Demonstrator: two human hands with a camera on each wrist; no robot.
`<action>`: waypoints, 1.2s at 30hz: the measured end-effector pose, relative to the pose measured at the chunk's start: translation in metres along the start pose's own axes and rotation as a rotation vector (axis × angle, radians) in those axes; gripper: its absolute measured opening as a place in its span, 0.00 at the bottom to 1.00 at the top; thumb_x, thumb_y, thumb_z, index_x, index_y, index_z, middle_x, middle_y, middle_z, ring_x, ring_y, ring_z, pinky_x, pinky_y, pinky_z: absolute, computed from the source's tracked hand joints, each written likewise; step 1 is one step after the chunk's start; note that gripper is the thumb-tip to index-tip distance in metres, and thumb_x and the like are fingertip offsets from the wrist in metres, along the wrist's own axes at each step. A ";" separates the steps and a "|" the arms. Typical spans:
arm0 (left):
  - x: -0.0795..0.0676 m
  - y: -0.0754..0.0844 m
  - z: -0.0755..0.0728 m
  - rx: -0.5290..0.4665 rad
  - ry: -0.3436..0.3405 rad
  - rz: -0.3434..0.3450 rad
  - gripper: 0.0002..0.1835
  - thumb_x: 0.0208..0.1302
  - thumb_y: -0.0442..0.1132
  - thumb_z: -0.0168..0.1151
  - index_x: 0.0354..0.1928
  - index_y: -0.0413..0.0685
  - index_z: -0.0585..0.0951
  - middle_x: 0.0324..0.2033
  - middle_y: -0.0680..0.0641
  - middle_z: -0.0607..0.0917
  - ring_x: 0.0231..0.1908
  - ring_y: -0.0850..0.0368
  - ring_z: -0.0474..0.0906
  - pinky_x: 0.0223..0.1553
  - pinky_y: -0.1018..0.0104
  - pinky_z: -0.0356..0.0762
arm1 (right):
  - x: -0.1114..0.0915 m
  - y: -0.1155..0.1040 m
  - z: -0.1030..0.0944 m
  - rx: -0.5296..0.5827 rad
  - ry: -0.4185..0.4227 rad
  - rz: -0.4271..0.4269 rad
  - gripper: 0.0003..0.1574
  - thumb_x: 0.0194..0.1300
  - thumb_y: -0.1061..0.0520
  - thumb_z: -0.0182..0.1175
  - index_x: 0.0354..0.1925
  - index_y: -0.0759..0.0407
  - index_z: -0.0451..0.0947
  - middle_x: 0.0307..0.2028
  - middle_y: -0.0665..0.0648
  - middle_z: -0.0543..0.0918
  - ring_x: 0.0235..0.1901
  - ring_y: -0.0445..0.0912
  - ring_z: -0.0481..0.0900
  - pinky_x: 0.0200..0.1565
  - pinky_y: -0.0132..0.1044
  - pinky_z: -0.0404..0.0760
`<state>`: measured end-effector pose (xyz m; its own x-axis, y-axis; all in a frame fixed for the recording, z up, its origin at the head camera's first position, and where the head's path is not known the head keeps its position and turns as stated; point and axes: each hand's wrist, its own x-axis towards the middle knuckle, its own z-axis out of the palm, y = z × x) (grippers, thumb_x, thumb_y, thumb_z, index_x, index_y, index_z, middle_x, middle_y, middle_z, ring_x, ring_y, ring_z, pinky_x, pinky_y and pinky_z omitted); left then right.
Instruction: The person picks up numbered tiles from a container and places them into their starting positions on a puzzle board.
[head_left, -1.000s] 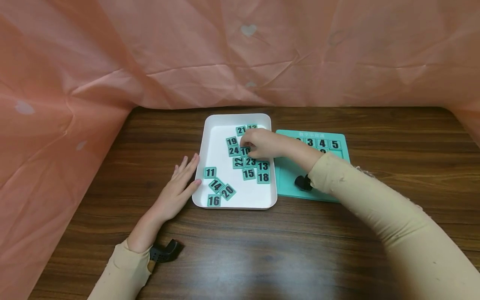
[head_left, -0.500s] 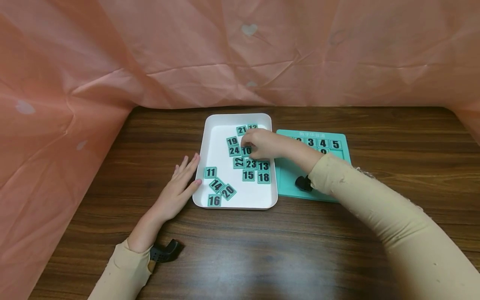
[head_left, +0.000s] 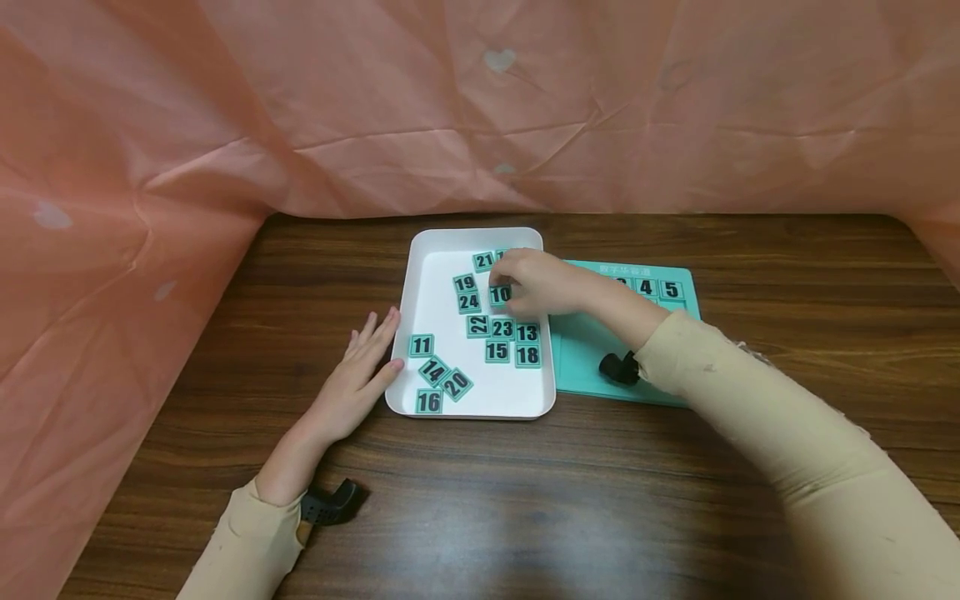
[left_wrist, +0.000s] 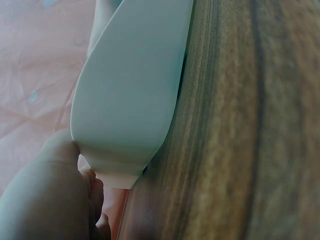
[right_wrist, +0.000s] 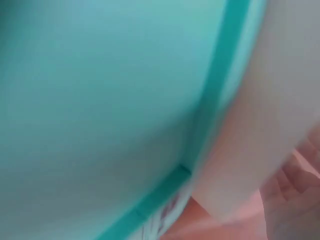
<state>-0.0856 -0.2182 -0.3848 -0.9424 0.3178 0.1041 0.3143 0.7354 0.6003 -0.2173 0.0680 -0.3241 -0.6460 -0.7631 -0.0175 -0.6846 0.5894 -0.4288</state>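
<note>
Over a white tray (head_left: 491, 404) in the head view, my right hand (head_left: 543, 285) pinches a teal-edged number tile marked 10 (head_left: 498, 295) between curled fingers and thumb. Other number tiles lie about it, such as 24 (head_left: 468, 302), 23 (head_left: 502, 328) and 19 (head_left: 465, 283); a tile at the back is partly hidden by the hand. My left hand (head_left: 352, 385) rests at the tray's left side, fingers straight and spread, thumb on the rim. In the left wrist view the thumb side of that hand (left_wrist: 50, 195) touches the tray wall (left_wrist: 130, 90).
A teal number board (head_left: 581, 354) lies against the tray's right side, with tiles such as 5 (head_left: 671, 290) in its top row, partly under my right forearm. Tiles 11 (head_left: 422, 346) and 16 (head_left: 429, 402) lie near the tray's left edge. A pink curtain (head_left: 480, 108) hangs behind the table.
My right hand has shifted slightly right and back, and tile 10 has come with it, away from tile 24. My left hand has stayed in place at the tray.
</note>
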 end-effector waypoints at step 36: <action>0.000 -0.008 -0.003 -0.003 0.012 0.000 0.32 0.69 0.49 0.44 0.70 0.64 0.46 0.70 0.55 0.48 0.69 0.50 0.36 0.66 0.46 0.32 | -0.163 0.055 -0.043 0.021 0.295 0.284 0.22 0.54 0.59 0.65 0.49 0.58 0.75 0.46 0.56 0.74 0.43 0.50 0.72 0.42 0.48 0.71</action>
<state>-0.0887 -0.2258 -0.3872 -0.9437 0.3107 0.1135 0.3140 0.7335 0.6028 -0.1641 0.2356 -0.3062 -0.8794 -0.4606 0.1209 -0.4605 0.7578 -0.4622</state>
